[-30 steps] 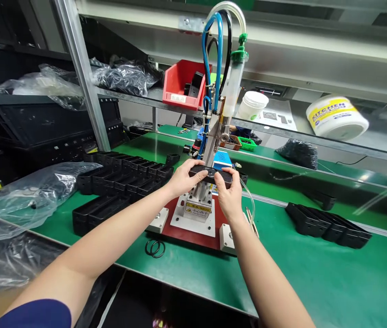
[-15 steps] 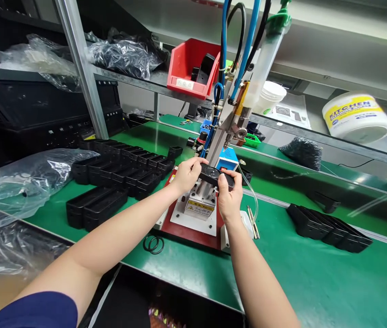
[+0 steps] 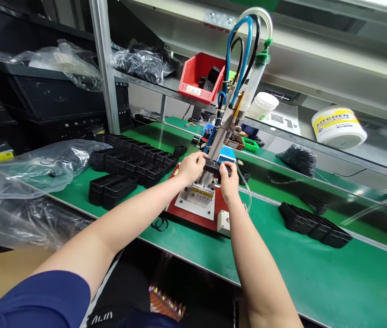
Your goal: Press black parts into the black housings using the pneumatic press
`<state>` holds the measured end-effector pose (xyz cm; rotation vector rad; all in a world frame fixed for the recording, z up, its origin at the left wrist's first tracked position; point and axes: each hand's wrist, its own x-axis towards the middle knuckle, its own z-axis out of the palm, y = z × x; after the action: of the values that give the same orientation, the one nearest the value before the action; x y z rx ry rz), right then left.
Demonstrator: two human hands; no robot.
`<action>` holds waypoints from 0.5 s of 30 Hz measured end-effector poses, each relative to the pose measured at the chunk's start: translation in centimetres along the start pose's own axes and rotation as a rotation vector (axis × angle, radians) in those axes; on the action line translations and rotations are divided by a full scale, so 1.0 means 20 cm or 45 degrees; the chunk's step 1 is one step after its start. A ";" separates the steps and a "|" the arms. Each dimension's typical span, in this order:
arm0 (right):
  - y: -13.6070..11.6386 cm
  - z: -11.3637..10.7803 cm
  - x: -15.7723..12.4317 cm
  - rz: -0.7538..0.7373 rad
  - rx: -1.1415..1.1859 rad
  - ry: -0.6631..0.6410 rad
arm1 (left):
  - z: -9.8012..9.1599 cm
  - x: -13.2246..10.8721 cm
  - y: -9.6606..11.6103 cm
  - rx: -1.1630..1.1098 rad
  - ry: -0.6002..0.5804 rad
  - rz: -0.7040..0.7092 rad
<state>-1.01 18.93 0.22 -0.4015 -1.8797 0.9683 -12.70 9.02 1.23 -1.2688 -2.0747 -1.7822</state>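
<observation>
Between my two hands is a black plastic housing (image 3: 213, 166), held level in front of the column of a bench press (image 3: 219, 143). My left hand (image 3: 193, 167) pinches its left end, with the fingers curled. Its right end is gripped by my right hand (image 3: 229, 180), thumb on top. A round feature shows in the middle of the part; finer detail is too small to tell. Below it stands the press's metal block with a yellow warning label (image 3: 201, 195), on a white plate over a red base (image 3: 176, 210). Black rubber rings (image 3: 159, 223) lie by the base's front left.
Rows of black plastic housings (image 3: 131, 159) stand on the green bench at left, beside clear plastic film (image 3: 66, 159). More black housings (image 3: 314, 223) stand at right. A red bin (image 3: 202, 77) and a white tub (image 3: 338, 127) sit on the shelf above.
The camera view has shifted, showing more of the press's upper tubing. Both hands still hold the black housing in front of the press column.
</observation>
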 end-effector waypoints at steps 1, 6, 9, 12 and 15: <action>0.00 -0.01 0.00 0.011 -0.001 -0.019 | -0.01 0.00 0.01 0.017 -0.016 -0.005; 0.02 -0.10 -0.11 0.089 -0.100 -0.048 | -0.13 -0.08 0.00 0.059 0.009 0.002; 0.09 -0.25 -0.29 0.146 -0.188 0.149 | -0.28 -0.27 -0.10 0.045 0.215 0.036; 0.21 -0.41 -0.53 0.236 -0.248 0.419 | -0.43 -0.53 -0.25 0.124 0.332 0.100; 0.34 -0.51 -0.73 0.374 -0.288 0.567 | -0.50 -0.76 -0.40 0.257 0.300 0.086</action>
<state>14.11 18.66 -11.38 -0.9674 -1.5463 0.7735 -12.25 -6.79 -10.63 -1.0099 -1.9957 -1.5633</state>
